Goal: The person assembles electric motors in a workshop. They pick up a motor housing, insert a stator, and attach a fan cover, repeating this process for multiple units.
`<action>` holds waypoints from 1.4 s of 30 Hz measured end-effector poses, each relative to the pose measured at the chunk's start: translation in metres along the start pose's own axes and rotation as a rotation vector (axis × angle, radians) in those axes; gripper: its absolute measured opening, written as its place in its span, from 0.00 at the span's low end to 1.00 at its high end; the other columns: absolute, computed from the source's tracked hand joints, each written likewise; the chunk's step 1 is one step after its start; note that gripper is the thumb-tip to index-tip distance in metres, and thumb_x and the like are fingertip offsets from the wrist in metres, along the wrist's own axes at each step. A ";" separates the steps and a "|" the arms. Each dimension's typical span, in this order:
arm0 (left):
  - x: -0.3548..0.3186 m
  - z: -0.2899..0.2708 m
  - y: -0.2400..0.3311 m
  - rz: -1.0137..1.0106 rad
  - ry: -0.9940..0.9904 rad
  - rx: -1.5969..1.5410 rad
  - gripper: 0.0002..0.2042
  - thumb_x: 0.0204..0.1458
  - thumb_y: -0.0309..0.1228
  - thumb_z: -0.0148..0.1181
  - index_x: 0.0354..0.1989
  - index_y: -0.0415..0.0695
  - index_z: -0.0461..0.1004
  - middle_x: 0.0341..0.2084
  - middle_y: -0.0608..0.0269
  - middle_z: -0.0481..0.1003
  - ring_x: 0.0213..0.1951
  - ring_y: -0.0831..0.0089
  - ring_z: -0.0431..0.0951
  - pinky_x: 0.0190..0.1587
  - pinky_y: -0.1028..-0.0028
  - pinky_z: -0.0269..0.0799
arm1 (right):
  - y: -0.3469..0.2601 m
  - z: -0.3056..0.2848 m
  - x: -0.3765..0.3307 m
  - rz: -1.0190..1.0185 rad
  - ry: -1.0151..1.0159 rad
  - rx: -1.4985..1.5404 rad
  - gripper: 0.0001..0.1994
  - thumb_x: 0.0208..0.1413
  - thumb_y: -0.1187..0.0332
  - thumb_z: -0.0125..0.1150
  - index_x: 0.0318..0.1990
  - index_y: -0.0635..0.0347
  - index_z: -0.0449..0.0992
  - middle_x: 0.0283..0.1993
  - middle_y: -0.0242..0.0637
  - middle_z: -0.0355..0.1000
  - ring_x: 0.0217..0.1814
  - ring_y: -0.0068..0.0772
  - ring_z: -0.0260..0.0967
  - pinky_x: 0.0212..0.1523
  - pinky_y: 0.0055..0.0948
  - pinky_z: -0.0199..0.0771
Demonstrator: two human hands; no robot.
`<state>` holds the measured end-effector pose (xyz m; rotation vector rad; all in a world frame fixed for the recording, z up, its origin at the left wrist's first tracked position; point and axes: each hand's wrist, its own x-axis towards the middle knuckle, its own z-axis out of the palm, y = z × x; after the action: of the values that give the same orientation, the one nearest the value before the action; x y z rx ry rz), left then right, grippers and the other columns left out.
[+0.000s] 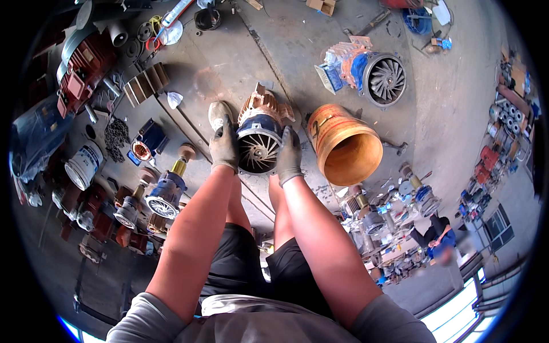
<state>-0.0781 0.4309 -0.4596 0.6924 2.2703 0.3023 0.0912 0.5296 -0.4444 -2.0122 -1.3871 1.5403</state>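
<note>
Between my two gloved hands stands an electric motor (260,121) with a rusty finned body, a dark blue collar and a ring of radial vanes turned toward me. My left hand (223,147) is closed on the collar's left side, and my right hand (290,153) on its right side. The fingertips of both hands are partly hidden behind the rim. Just beyond my left hand is my shoe (219,114). To the right of the motor an orange-yellow bucket (337,128) lies tipped over, its mouth toward me.
A second motor (366,71) with blue paint and vanes lies far right; a hammer (394,147) is beside the bucket. At left are a white bucket (84,166), a chain (117,140) and a large red motor (86,66). Another person (441,243) sits among parts at lower right.
</note>
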 end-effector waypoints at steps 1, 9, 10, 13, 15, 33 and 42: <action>-0.001 0.001 -0.001 0.041 0.051 -0.071 0.30 0.62 0.25 0.53 0.74 0.54 0.59 0.46 0.50 0.83 0.45 0.53 0.84 0.49 0.59 0.78 | 0.014 -0.006 0.004 -0.089 -0.025 0.011 0.21 0.73 0.57 0.49 0.61 0.66 0.75 0.62 0.53 0.74 0.61 0.46 0.73 0.63 0.37 0.70; -0.033 -0.019 -0.018 -0.752 0.243 -1.189 0.41 0.61 0.66 0.53 0.57 0.32 0.76 0.48 0.49 0.81 0.47 0.63 0.82 0.51 0.67 0.76 | 0.061 -0.086 -0.009 0.581 -0.050 0.408 0.13 0.64 0.64 0.66 0.51 0.61 0.78 0.51 0.34 0.76 0.48 0.27 0.72 0.50 0.30 0.73; -0.038 -0.008 -0.018 -0.783 0.241 -1.234 0.39 0.61 0.64 0.55 0.57 0.32 0.75 0.46 0.50 0.81 0.45 0.64 0.82 0.49 0.68 0.77 | 0.106 -0.106 0.003 0.435 -0.106 0.339 0.13 0.61 0.63 0.68 0.52 0.51 0.79 0.44 0.27 0.77 0.38 0.24 0.75 0.39 0.27 0.75; -0.065 0.029 -0.062 -0.795 0.226 -1.218 0.30 0.60 0.49 0.67 0.59 0.33 0.74 0.47 0.54 0.81 0.44 0.69 0.82 0.46 0.70 0.77 | 0.137 -0.099 0.002 0.429 -0.153 0.149 0.10 0.60 0.71 0.65 0.48 0.62 0.80 0.47 0.31 0.79 0.48 0.27 0.74 0.53 0.29 0.74; -0.090 0.059 -0.109 -0.664 0.187 -0.897 0.31 0.60 0.38 0.68 0.69 0.39 0.67 0.50 0.55 0.81 0.43 0.71 0.81 0.46 0.70 0.77 | 0.140 -0.081 -0.007 0.293 -0.317 0.046 0.10 0.60 0.71 0.65 0.48 0.62 0.80 0.47 0.32 0.80 0.50 0.26 0.75 0.55 0.28 0.74; -0.080 0.085 -0.041 0.142 0.039 0.015 0.25 0.48 0.29 0.64 0.59 0.43 0.73 0.50 0.41 0.76 0.54 0.45 0.77 0.54 0.58 0.75 | 0.102 -0.047 0.109 -0.438 -0.826 -0.850 0.26 0.70 0.58 0.43 0.72 0.58 0.62 0.75 0.46 0.60 0.75 0.43 0.60 0.74 0.43 0.62; -0.045 0.125 -0.087 0.490 0.323 0.246 0.21 0.54 0.39 0.63 0.56 0.46 0.79 0.53 0.55 0.80 0.56 0.53 0.79 0.59 0.61 0.73 | 0.125 -0.038 0.048 -0.082 -0.294 -0.795 0.17 0.59 0.58 0.60 0.52 0.53 0.82 0.54 0.50 0.80 0.59 0.51 0.77 0.60 0.44 0.76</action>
<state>0.0030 0.3350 -0.5562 1.4223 2.4360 0.3903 0.1883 0.5156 -0.5428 -2.1083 -2.4690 1.4154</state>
